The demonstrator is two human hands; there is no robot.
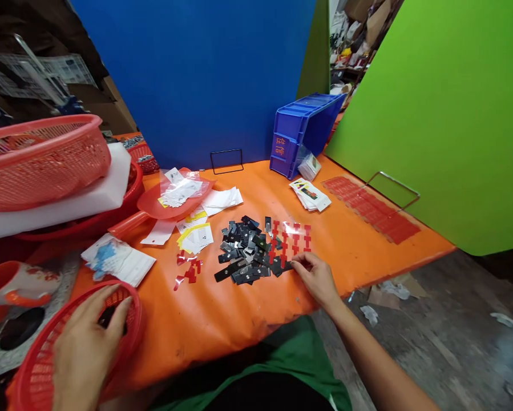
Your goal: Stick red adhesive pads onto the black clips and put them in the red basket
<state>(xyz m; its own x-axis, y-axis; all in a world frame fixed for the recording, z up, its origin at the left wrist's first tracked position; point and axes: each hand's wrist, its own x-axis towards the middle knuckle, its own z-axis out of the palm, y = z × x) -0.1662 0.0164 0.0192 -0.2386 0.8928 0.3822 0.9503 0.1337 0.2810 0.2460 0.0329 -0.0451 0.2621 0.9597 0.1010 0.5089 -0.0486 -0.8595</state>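
Observation:
A pile of flat black metal pieces [245,248] lies in the middle of the orange table. Beside its right edge is a sheet with rows of red stickers [296,234]. My right hand [315,277] is at the sheet's lower edge, fingertips pinched together by a black piece. Over a red basket [33,365] at the lower left is my left hand [87,337], its thumb and fingers curved around a dark object inside the rim. Loose red stickers [190,273] lie left of the pile.
White and yellow cards [196,238] and a red scoop [147,208] lie behind the loose stickers. Stacked baskets [42,165] and a mug [20,282] are at left. A blue bin [288,140] stands at the back, near cards [320,200]. Red sheets [371,208] lie at right.

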